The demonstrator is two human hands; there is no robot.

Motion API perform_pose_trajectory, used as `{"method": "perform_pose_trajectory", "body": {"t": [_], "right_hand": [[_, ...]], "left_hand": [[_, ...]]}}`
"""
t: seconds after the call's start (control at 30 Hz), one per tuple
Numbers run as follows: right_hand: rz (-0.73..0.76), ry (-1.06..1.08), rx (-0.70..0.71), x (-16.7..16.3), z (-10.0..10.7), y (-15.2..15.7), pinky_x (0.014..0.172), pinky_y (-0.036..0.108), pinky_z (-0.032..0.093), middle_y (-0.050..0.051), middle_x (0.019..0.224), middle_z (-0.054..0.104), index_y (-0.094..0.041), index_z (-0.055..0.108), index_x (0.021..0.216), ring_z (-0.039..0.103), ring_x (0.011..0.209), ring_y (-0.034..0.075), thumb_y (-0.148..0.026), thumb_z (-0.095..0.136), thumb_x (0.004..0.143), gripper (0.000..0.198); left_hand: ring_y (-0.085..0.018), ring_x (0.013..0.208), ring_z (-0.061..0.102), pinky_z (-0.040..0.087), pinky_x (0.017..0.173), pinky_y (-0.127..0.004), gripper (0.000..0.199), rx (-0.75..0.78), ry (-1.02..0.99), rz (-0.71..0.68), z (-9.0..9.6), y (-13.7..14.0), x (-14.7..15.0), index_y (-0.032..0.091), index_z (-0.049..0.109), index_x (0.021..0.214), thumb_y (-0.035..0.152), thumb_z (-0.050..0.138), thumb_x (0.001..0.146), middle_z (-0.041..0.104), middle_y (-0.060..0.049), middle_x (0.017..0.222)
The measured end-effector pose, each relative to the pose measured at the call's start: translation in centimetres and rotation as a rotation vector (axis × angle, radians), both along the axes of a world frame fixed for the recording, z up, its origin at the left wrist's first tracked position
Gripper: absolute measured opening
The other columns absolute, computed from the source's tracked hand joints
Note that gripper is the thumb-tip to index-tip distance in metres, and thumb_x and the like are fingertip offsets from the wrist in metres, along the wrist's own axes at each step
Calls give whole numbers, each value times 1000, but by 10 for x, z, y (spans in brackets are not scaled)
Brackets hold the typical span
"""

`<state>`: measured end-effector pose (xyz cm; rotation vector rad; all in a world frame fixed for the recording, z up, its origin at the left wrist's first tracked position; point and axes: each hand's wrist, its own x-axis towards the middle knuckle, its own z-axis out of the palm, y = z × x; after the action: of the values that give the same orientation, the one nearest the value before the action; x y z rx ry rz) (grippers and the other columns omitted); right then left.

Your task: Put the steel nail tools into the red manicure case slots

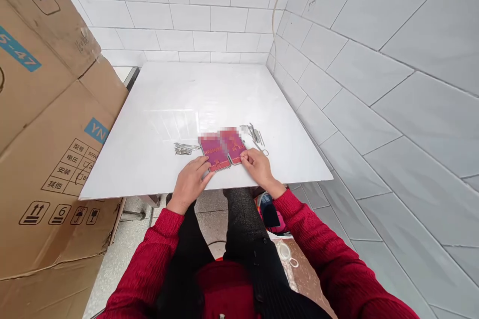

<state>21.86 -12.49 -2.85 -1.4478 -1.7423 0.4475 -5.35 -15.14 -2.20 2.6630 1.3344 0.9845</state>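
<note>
A small red and purple tool case (217, 160), like a manicure case, lies unfolded near the table's front edge. Part of its surface is blurred out. My left hand (191, 179) holds the case at its lower left edge, fingers along the side and thumb by the bottom. Over the right panel, my right hand (256, 164) has its thumb and fingers pinched together at the edge; whatever sits between them is hidden. Small metal tools (183, 148) lie in a pile left of the case. More slim metal tools (253, 133) are heaped at its upper right, with scissors-like finger loops (265, 152) near my right hand.
The white tabletop (224, 89) meets tiled walls (220, 17) behind and at the right. Large cardboard boxes (45, 124) stand close along the left. Below the right side are a brown surface with a roll of tape (284, 250) and a dark and pink item (271, 214).
</note>
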Motion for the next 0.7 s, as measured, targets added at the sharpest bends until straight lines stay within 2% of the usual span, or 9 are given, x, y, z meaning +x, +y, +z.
{"method": "perform_pose_trajectory", "body": {"t": [0.1, 0.27, 0.43, 0.7], "right_hand": [[-8, 5, 38, -4, -4, -5, 65, 28, 40, 1, 75, 60, -21, 69, 80, 51, 66, 16, -27, 57, 86, 15], [-43, 73, 4, -5, 0, -1, 62, 27, 39, 0, 72, 59, -21, 70, 77, 47, 61, 14, -28, 60, 83, 14], [-44, 122, -1, -7, 3, -2, 61, 27, 39, 0, 68, 59, -20, 68, 73, 48, 61, 14, -27, 60, 81, 13], [-24, 125, -11, -5, 3, -1, 59, 26, 38, 0, 70, 61, -21, 68, 73, 46, 60, 14, -28, 60, 80, 12]], "left_hand": [[-29, 126, 63, 54, 106, -48, 26, 11, 23, -3, -1, -1, -1, 19, 68, 115, 38, 56, 103, 69, -13, 133], [-28, 123, 65, 55, 104, -46, 23, 14, -2, 25, -2, -1, -2, 19, 69, 113, 33, 53, 104, 69, -13, 131], [-28, 121, 65, 56, 102, -47, 23, 15, -32, 5, -4, 1, -4, 20, 71, 111, 35, 55, 102, 71, -12, 128], [-27, 120, 66, 55, 103, -47, 25, -1, -28, 21, -6, 3, -3, 21, 72, 110, 32, 51, 104, 71, -12, 127]]}}
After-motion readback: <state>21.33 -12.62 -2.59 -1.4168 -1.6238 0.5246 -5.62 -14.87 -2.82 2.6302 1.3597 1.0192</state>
